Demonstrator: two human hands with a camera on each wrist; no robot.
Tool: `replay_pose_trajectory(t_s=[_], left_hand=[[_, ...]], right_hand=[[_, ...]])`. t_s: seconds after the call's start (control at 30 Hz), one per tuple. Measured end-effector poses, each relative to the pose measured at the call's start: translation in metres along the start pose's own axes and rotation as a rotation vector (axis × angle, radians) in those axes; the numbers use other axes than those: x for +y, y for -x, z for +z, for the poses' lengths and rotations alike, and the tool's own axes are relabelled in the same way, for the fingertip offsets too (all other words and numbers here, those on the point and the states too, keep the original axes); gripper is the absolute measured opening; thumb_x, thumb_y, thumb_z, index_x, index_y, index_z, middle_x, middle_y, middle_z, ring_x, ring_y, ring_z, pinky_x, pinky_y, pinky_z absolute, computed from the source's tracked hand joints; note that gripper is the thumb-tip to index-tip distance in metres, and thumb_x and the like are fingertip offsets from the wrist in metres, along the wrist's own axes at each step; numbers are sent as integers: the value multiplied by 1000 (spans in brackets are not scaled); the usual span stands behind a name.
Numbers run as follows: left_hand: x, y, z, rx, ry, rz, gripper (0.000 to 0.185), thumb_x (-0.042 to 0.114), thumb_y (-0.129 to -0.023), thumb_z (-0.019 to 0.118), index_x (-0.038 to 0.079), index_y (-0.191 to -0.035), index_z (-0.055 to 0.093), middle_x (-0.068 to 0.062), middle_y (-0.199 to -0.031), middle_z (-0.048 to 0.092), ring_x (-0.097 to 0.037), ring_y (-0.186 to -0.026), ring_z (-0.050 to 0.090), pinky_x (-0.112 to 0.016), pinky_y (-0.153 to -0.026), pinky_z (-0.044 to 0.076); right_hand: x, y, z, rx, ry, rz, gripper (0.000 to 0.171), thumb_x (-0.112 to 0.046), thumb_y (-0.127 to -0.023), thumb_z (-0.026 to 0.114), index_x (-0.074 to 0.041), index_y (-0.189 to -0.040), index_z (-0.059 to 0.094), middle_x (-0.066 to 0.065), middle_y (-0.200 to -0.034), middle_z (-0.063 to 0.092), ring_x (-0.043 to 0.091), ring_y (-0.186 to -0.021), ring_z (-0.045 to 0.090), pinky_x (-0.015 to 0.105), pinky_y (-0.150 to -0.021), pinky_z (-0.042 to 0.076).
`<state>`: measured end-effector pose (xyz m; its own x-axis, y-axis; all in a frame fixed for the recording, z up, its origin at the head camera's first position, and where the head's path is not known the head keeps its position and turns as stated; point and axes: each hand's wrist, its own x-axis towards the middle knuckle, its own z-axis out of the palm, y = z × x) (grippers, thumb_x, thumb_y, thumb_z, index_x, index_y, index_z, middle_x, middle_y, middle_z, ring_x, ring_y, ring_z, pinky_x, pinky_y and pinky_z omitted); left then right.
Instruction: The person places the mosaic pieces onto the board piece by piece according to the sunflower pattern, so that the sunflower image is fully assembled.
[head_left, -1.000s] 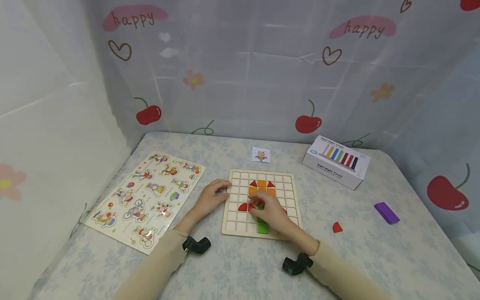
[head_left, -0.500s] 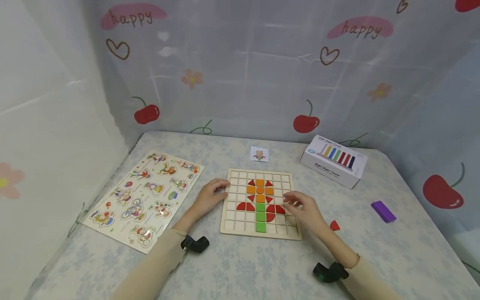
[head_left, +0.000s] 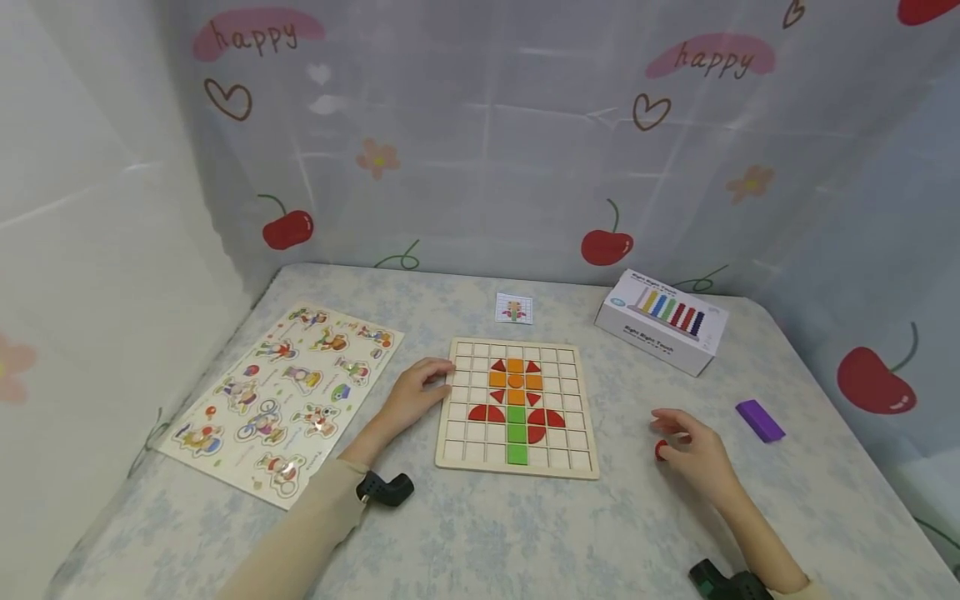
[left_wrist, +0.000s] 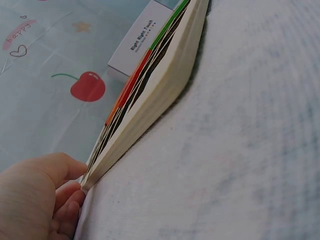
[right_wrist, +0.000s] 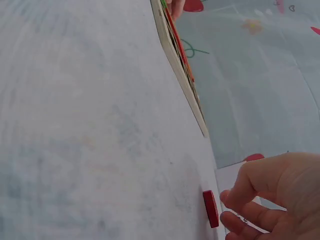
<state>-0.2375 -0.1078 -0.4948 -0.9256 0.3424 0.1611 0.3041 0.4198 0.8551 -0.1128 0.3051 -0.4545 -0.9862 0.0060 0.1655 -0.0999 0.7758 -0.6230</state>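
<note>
A wooden grid board point(head_left: 558, 392) lies mid-table with orange, red and green flat pieces forming a flower-like pattern. My left hand point(head_left: 412, 393) rests at its left edge; in the left wrist view its fingertips touch the corner of the board point(left_wrist: 172, 80). To the right of the board, my right hand point(head_left: 701, 457) hovers low over the table, fingers loosely bent, by a loose red quarter-round piece point(head_left: 661, 451). In the right wrist view a narrow gap shows between the thumb and fingers and this red piece point(right_wrist: 211, 209).
A small pattern card point(head_left: 514, 308) lies behind the board. At back right stands a white box point(head_left: 652, 333), and a purple block point(head_left: 761, 421) lies at right. A picture puzzle board point(head_left: 281, 400) covers the left side. Printed curtains enclose the table.
My right hand has left the board and moved right to the loose red piece. Red pieces on the board's right side have come into view. My left hand has stayed at the edge.
</note>
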Motion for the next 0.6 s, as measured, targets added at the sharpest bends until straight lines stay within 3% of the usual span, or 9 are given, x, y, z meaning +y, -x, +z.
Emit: replay_pose_trajectory(t_s=[0.27, 0.47, 0.6], left_hand=[[1, 0, -1, -2, 2, 0, 35, 13, -92, 62, 8, -127, 61, -9, -132, 57, -24, -122, 54, -42, -105, 45], [0, 0, -1, 3, 11, 4, 35, 12, -92, 62, 8, -127, 61, -8, -131, 58, -24, -119, 55, -43, -104, 45], [-1, -1, 0, 0, 13, 6, 35, 13, -92, 62, 9, -126, 61, -8, -130, 58, -24, -119, 55, -43, -104, 45]], right_hand=[[7, 4, 4, -29, 41, 30, 54, -8, -75, 78, 2, -124, 56, 18, -109, 65, 17, -90, 56, 17, -71, 48], [8, 3, 6, 5, -54, 3, 50, -1, -75, 77, 4, -121, 58, 17, -97, 66, -3, -79, 54, 11, -66, 48], [10, 3, 5, -23, -116, -51, 49, 7, -76, 71, 4, -122, 57, 20, -105, 67, -13, -89, 53, 2, -75, 46]])
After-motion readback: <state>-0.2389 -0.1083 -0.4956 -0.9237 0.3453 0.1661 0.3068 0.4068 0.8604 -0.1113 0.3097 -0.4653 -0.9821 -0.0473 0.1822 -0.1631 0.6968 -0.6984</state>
